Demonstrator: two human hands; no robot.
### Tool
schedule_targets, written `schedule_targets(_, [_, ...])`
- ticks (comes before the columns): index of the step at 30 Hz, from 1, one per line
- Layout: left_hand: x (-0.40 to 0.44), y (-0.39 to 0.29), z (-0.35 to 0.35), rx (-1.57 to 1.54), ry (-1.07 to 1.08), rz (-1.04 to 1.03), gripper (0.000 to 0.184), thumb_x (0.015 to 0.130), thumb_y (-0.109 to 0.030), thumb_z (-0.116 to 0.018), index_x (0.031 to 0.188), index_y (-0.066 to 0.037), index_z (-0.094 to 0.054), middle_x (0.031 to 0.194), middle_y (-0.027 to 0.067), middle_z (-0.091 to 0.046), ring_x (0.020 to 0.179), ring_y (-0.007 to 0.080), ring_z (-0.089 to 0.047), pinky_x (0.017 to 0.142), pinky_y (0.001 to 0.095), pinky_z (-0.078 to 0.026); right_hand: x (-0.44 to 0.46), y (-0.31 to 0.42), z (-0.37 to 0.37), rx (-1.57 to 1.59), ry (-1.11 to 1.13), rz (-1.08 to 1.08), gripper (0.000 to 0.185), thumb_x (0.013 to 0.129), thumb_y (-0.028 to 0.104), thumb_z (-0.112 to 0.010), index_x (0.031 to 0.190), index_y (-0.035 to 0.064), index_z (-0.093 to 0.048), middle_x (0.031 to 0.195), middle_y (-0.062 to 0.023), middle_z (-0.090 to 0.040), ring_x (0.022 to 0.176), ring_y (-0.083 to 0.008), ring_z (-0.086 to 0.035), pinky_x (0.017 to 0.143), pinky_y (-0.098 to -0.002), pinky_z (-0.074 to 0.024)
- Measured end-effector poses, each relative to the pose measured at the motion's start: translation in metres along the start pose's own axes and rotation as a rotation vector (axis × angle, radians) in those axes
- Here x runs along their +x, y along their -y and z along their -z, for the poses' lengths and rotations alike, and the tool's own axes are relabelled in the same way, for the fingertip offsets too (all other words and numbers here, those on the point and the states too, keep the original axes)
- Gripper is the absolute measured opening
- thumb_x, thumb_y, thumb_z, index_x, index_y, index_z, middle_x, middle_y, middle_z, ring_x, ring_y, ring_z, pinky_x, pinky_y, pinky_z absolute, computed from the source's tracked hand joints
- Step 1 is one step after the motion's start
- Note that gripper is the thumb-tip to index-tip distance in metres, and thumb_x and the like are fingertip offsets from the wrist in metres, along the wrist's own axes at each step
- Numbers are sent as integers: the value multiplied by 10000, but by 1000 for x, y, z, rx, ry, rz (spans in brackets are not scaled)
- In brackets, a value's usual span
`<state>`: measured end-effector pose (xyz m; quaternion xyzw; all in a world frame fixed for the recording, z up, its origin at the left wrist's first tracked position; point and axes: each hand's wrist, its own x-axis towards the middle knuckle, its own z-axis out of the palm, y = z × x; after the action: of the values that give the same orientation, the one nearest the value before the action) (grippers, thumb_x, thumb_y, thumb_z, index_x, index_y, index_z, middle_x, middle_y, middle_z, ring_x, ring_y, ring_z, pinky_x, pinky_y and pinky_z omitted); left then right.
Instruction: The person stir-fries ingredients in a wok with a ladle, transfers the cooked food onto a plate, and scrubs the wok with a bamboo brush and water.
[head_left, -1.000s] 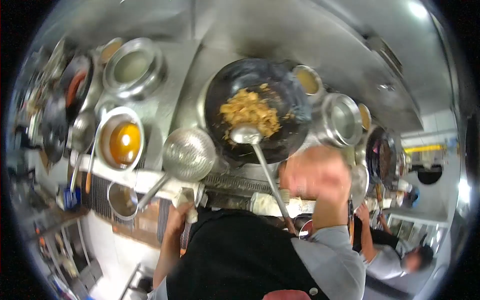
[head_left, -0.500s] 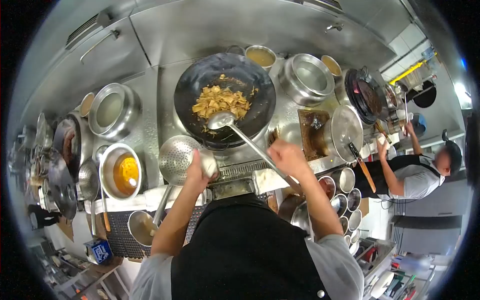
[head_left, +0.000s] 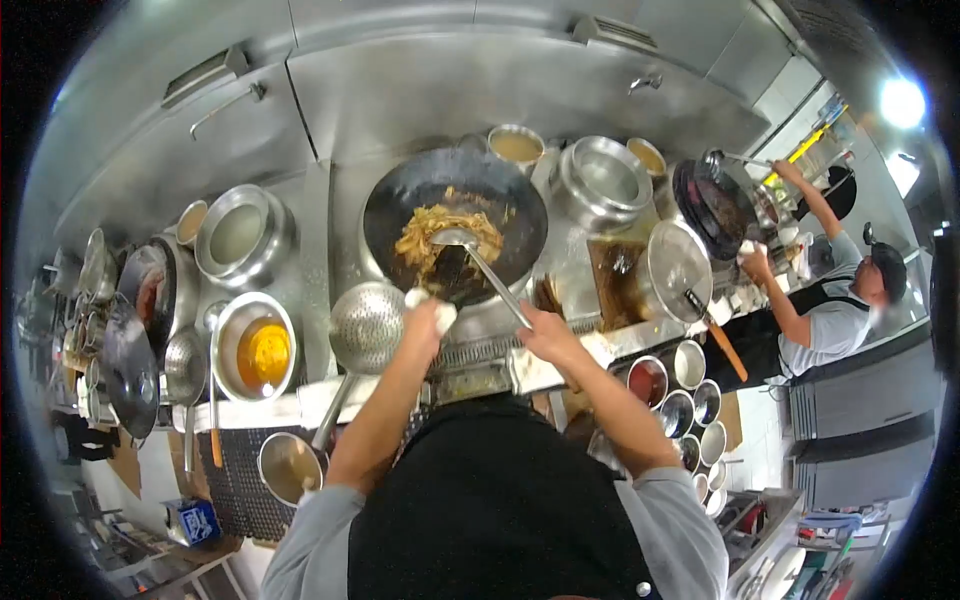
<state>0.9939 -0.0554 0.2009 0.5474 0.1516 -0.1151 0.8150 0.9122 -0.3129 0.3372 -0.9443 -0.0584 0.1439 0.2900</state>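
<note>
A dark wok sits on the range in front of me, with brown-yellow sliced food inside. In my right hand is the long handle of a metal ladle; its bowl rests over the food. My left hand grips a folded white cloth at the wok's near rim. The wok handle is hidden under the cloth. Just left of that hand lies a perforated strainer, its handle pointing toward me.
To the left stands a steel bowl of orange oil. Lidless steel pots flank the wok. A mesh strainer and several seasoning containers are at right. A co-worker works at another wok farther right.
My right hand has moved forward and left, with the ladle pushed into the food. The left hand and cloth have come against the wok's near rim. The co-worker's arm has reached outward.
</note>
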Motion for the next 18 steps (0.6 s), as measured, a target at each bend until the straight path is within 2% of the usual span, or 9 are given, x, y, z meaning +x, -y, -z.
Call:
schedule_targets(1, [-13,12,9,-262,-10,43,170,982,-130,-556,988,-21,-686,896,114,-686,810,228,-675,697,377,-561,15,2,-4,-13,-53,-84,692,922,249,-646,1528,8,-414,1150,-358,-652,1062,-505,-654,949,-487,-525])
schedule_targets(4, [-81,25,36,-184,-104,15,116,866,-40,-650,962,22,-672,842,120,-686,747,232,-681,640,381,-558,19,1,-17,60,-223,-81,704,940,297,-642,1544,29,-398,1188,-353,-642,1103,-507,-632,965,-479,-514])
schedule_targets(6, [-122,18,52,103,-132,94,104,858,-18,-649,941,37,-675,863,148,-681,745,250,-677,634,391,-558,-12,-18,-28,245,-278,127,676,952,188,-664,1547,17,-394,1172,-286,-705,1030,-362,-700,941,-416,-522])
schedule_targets(8, [-140,-17,28,-74,-173,106,107,879,-22,-644,967,38,-650,852,148,-665,757,249,-677,625,374,-552,-80,30,22,452,52,-16,685,966,199,-674,1557,16,-380,1268,-262,-684,1047,-380,-712,908,-448,-534])
schedule_targets(10, [-95,-7,19,-135,-77,-185,108,893,-35,-645,990,13,-647,824,123,-653,764,227,-674,601,366,-535,-106,45,35,611,276,-221,679,965,187,-680,1558,25,-390,1320,-237,-674,1078,-346,-707,926,-433,-531])
schedule_targets(12, [-58,-55,-13,-287,-122,155,80,897,-45,-644,974,-23,-649,802,96,-652,715,211,-666,559,359,-522,-118,44,35,787,287,-126,657,1006,14,-572,1610,145,-349,746,17,-509,543,-37,-462,482,-239,-398])
schedule_targets(13, [-25,-40,-8,-306,-55,150,65,899,-50,-644,963,-35,-645,796,83,-650,685,205,-659,542,356,-514,-99,3,16,419,174,54,662,982,42,-615,1592,112,-367,804,-80,-635,582,-179,-595,554,-321,-490])
schedule_targets(16, [-7,-7,9,-256,-8,107,58,887,-56,-653,941,-56,-632,795,68,-657,635,203,-647,524,345,-507,-31,-38,-12,-52,-208,319,690,935,57,-665,1567,74,-390,890,-225,-704,712,-376,-683,689,-408,-547])
schedule_targets(18, [-42,0,26,-207,-12,27,105,860,-20,-652,958,-52,-632,804,82,-664,690,204,-665,590,365,-545,-11,-20,-11,-59,-234,146,686,926,88,-674,1554,57,-401,968,-279,-688,819,-428,-681,763,-432,-542])
